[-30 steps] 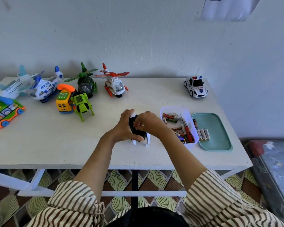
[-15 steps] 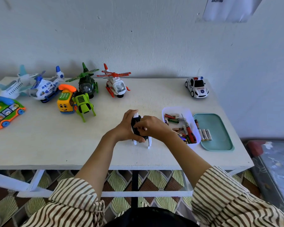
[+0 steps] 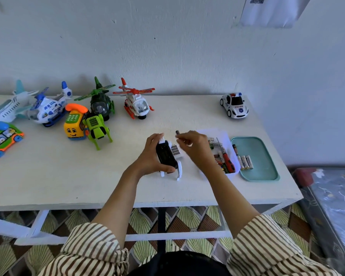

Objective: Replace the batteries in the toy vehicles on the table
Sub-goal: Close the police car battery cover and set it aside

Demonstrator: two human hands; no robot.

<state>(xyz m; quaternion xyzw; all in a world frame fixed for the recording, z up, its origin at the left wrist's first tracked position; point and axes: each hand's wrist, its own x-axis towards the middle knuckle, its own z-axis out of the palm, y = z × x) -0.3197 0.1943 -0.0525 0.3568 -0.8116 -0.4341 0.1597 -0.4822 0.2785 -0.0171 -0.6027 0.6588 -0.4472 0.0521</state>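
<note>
Lifting off the white toy (image 3: 166, 156) it touched half a second ago, the right hand (image 3: 193, 145) pinches a small dark battery (image 3: 177, 132) just above it; the left hand (image 3: 150, 156) grips the toy on the table (image 3: 68, 176).

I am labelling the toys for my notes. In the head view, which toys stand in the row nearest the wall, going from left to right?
pale blue airplane → blue and white helicopter → dark green helicopter → red and white helicopter → white police car
</note>
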